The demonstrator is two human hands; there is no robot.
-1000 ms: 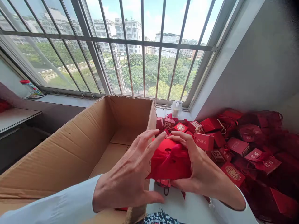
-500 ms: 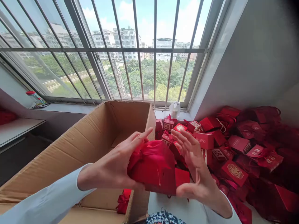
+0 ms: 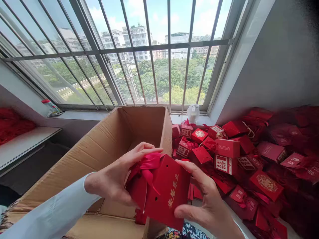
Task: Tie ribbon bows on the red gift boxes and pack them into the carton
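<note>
**A:** What have the hands got?

**B:** A red gift box (image 3: 163, 192), held between them, tilted, over the near right corner of an open cardboard carton (image 3: 143, 132).

**A:** What does it look like?

**B:** Stiff red card, with one broad face turned up. Gold characters (image 3: 172, 191) run down that face, and a small punched hole (image 3: 156, 199) sits near its edge. A glossy pinkish-red ribbon (image 3: 149, 162) is tied at the top end — one tail hangs down across the box.

**A:** And the grip?

**B:** Both hands are closed on it. The left hand (image 3: 117, 174) curls round the ribboned end, its fingers lying over the top. The right hand (image 3: 203, 202) pinches the box's side, with the thumb on the front face and the forefinger along the upper edge.

**A:** What's nearby?

**B:** Just right of the box, a heap of red boxes (image 3: 224, 147) spreads toward the wall, some printed with pale characters, below a barred window (image 3: 159, 53). Off to the left, a tabletop (image 3: 22, 156) carries a pile of red netting (image 3: 13, 124) — and a white sleeve (image 3: 50, 212) covers the left forearm.
</note>
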